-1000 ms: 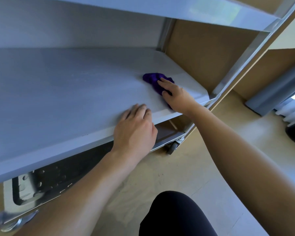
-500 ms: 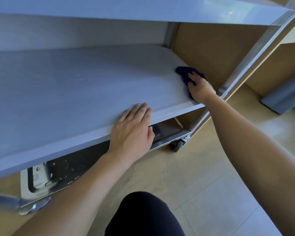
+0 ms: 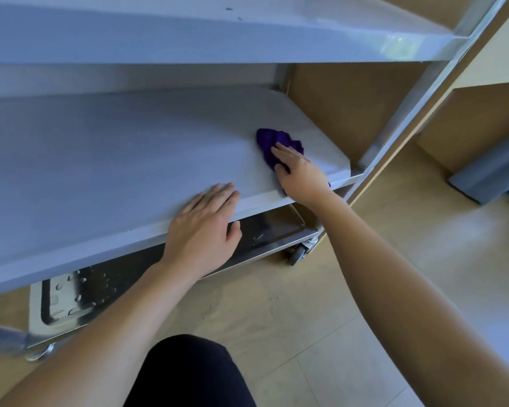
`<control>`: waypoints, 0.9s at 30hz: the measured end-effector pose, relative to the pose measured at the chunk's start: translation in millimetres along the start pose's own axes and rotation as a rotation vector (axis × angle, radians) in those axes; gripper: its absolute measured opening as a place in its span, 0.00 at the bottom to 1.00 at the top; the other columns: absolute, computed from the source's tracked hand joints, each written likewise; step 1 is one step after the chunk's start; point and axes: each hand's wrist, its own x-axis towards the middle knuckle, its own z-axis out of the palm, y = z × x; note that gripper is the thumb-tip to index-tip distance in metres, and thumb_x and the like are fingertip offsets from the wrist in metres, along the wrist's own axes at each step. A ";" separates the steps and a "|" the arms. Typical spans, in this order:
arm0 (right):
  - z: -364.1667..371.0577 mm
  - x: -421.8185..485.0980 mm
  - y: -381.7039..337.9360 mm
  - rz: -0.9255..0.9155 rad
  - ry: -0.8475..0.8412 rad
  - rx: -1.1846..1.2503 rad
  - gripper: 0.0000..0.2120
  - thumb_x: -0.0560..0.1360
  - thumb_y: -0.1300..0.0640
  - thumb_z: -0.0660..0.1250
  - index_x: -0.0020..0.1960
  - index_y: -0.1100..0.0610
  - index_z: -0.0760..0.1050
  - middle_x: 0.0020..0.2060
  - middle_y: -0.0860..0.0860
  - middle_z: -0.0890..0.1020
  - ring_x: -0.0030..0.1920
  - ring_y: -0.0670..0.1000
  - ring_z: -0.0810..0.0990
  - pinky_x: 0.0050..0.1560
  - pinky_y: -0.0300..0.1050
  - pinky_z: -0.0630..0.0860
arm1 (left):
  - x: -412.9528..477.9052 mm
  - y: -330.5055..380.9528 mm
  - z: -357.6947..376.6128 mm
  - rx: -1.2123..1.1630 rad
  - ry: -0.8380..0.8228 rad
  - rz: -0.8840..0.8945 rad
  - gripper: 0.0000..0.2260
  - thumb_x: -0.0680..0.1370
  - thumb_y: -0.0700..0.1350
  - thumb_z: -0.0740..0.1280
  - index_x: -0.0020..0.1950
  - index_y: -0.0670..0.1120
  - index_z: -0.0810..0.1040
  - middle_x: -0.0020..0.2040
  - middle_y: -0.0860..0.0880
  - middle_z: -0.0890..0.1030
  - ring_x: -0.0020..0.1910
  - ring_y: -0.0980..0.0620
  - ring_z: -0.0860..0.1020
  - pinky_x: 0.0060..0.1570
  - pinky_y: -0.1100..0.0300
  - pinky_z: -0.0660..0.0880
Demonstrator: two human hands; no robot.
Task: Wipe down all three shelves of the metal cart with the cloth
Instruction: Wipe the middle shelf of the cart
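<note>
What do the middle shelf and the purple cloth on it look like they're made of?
Middle shelf: looks like brushed metal, probably stainless steel, judging by its grey satin sheen and faint straight grain. Purple cloth: soft fabric, bunched into loose folds, possibly microfibre; the weave is too small to tell.

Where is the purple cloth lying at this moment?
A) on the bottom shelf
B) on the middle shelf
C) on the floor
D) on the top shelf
B: the right hand presses the purple cloth onto the middle shelf, which is below the top shelf and above the bottom shelf.
</note>
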 end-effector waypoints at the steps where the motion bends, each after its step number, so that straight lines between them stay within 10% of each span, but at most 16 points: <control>1: -3.2 4.6 4.3 0.028 -0.021 0.025 0.22 0.82 0.54 0.53 0.75 0.49 0.62 0.76 0.45 0.61 0.76 0.52 0.59 0.72 0.52 0.63 | 0.3 0.8 -0.7 -0.008 -0.001 -0.002 0.23 0.78 0.50 0.61 0.73 0.47 0.67 0.75 0.52 0.66 0.74 0.53 0.63 0.72 0.56 0.56; 11: -33.0 32.5 67.2 0.343 -0.023 -0.034 0.24 0.82 0.55 0.49 0.78 0.50 0.55 0.78 0.50 0.54 0.77 0.54 0.54 0.75 0.52 0.57 | 0.0 1.6 -1.5 -0.026 -0.006 -0.013 0.25 0.78 0.50 0.60 0.75 0.49 0.64 0.76 0.55 0.62 0.76 0.55 0.59 0.72 0.61 0.49; 27: 20.1 -13.8 -43.8 -0.036 0.097 -0.032 0.21 0.82 0.50 0.51 0.74 0.51 0.65 0.73 0.49 0.67 0.74 0.52 0.63 0.70 0.52 0.63 | 2.1 -0.1 -9.9 -0.076 -0.095 -0.005 0.26 0.77 0.46 0.60 0.76 0.50 0.61 0.78 0.55 0.57 0.77 0.55 0.54 0.73 0.61 0.47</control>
